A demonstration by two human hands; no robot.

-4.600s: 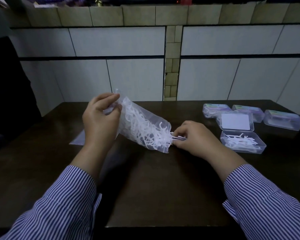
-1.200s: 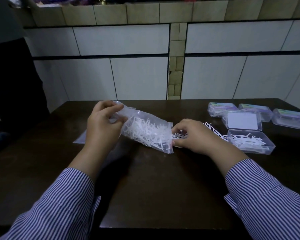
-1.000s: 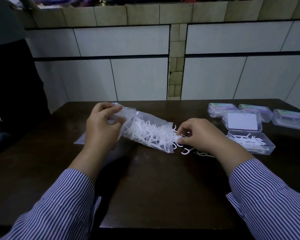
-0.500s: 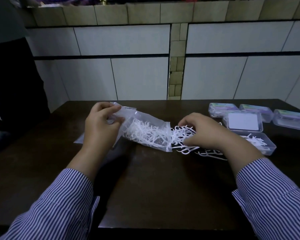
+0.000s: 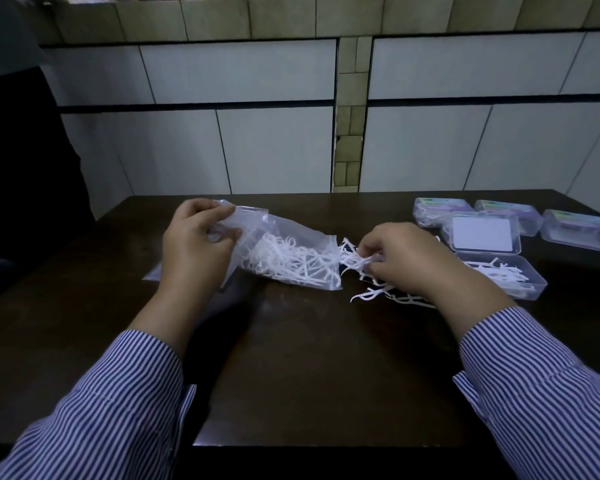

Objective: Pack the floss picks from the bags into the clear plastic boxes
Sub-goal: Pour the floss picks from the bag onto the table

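Picks (thin white plastic) had spilled onto dark wooden table since a second ago; right hand pinched clump at mouth of clear plastic bag, left hand gripped its closed end; open clear plastic box only part filled.

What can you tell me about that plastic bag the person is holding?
The bag is thin, clear, crinkled plastic, part full of white floss picks. It lies tilted, its closed end lifted and gripped by the left hand, its open mouth low by the table, where the right hand pulls picks out.
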